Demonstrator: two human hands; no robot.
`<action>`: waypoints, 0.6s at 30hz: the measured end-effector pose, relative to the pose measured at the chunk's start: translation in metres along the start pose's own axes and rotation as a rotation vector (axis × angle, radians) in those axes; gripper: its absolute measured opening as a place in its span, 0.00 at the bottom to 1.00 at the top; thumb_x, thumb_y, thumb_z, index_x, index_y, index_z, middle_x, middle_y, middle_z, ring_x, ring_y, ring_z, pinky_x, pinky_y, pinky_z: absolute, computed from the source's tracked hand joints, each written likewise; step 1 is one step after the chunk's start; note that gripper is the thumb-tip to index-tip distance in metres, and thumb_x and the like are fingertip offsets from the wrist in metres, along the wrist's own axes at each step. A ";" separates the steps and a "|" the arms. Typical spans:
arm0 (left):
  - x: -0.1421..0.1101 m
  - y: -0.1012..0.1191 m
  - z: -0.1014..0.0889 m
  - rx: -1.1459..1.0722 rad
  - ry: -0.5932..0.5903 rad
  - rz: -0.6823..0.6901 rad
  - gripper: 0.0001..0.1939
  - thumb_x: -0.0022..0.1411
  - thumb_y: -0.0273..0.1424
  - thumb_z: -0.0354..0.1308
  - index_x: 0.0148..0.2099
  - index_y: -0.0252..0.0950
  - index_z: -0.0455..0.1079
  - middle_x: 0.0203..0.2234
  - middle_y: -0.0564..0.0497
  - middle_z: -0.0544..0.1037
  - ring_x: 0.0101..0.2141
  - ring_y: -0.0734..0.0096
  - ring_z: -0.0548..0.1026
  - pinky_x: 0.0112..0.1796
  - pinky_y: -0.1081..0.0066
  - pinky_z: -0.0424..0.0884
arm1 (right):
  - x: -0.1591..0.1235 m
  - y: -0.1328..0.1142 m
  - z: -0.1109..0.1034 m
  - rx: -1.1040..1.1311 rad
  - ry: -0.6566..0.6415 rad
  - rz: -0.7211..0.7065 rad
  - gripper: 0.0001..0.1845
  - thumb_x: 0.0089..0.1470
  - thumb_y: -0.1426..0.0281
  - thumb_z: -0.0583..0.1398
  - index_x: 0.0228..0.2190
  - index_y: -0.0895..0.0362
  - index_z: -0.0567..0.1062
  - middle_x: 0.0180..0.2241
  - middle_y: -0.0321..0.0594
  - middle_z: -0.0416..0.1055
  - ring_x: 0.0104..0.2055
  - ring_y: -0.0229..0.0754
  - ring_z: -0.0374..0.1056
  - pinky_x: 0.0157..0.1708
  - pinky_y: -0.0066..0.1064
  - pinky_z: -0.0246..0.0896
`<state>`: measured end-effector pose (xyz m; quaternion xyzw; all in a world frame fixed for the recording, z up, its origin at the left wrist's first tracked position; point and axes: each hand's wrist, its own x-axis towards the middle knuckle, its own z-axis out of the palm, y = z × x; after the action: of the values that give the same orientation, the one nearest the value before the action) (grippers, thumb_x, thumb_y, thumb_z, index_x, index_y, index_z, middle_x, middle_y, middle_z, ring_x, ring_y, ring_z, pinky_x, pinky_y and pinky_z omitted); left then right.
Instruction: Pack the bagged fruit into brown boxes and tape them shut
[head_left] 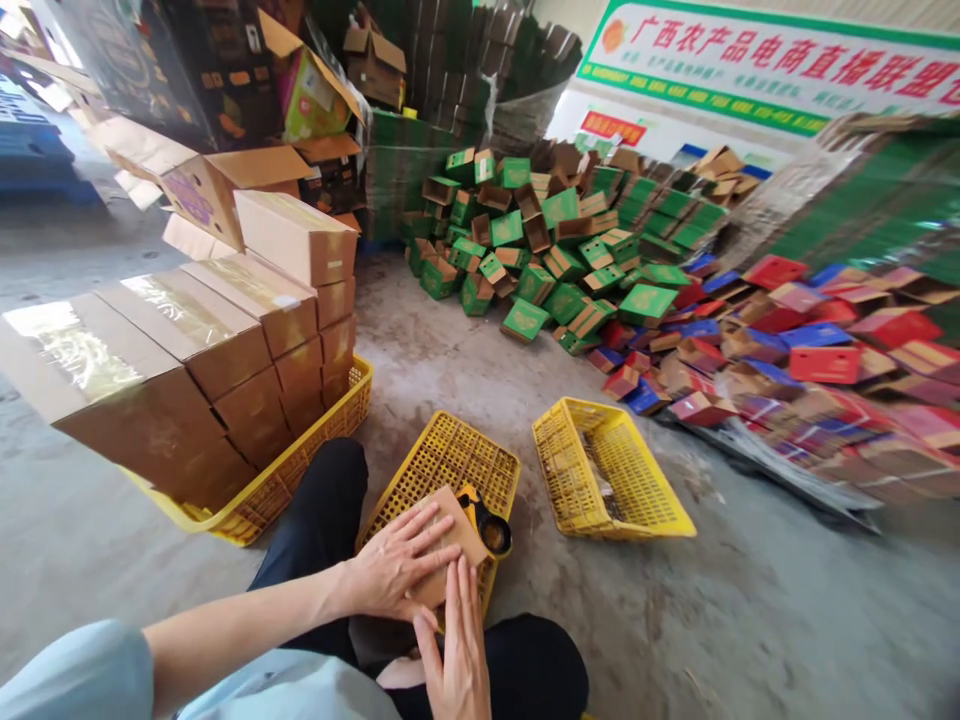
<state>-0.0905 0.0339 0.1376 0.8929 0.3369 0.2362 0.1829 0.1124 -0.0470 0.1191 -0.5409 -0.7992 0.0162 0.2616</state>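
Observation:
A small brown cardboard box rests on an upturned yellow plastic crate between my knees. My left hand lies across the box with its fingers stretched out. My right hand is at the near right edge of the box, fingers extended and thumb apart, the fingertips touching the cardboard. Just beyond the box, a tape dispenser with a black rim and a yellow body sits on the crate. Part of the box is covered by my hands.
At left, closed brown cartons are stacked in a yellow crate. Another yellow crate stands to the right. Heaps of green boxes and red and blue boxes lie beyond on the concrete floor.

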 end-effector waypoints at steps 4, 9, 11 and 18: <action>0.001 -0.007 -0.007 -0.019 -0.035 0.024 0.53 0.59 0.65 0.58 0.77 0.47 0.48 0.75 0.45 0.49 0.73 0.36 0.46 0.70 0.42 0.47 | -0.004 -0.007 0.003 -0.006 0.013 0.017 0.40 0.71 0.59 0.53 0.74 0.55 0.42 0.71 0.52 0.56 0.70 0.61 0.56 0.59 0.51 0.72; 0.002 -0.001 -0.007 -0.002 -0.006 0.004 0.56 0.58 0.65 0.59 0.78 0.44 0.47 0.74 0.44 0.50 0.72 0.37 0.48 0.70 0.44 0.46 | -0.015 0.000 0.008 -0.015 -0.012 -0.007 0.40 0.71 0.61 0.52 0.74 0.54 0.41 0.70 0.51 0.58 0.70 0.60 0.58 0.58 0.48 0.73; 0.002 0.002 -0.006 -0.002 0.008 0.003 0.54 0.59 0.63 0.60 0.77 0.43 0.48 0.74 0.44 0.52 0.72 0.37 0.50 0.70 0.44 0.46 | -0.017 0.004 0.012 -0.047 -0.008 -0.007 0.38 0.72 0.61 0.51 0.74 0.52 0.41 0.69 0.50 0.60 0.68 0.61 0.61 0.58 0.52 0.71; -0.004 0.008 0.004 -0.046 0.028 0.005 0.46 0.66 0.59 0.57 0.75 0.38 0.55 0.71 0.41 0.59 0.71 0.45 0.56 0.70 0.48 0.53 | 0.010 0.027 0.027 -0.131 0.090 0.056 0.35 0.73 0.56 0.45 0.74 0.49 0.41 0.69 0.52 0.60 0.71 0.63 0.57 0.62 0.64 0.60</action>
<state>-0.0869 0.0246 0.1375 0.8858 0.3319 0.2569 0.1982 0.1214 -0.0200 0.0917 -0.5790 -0.7707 -0.0530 0.2608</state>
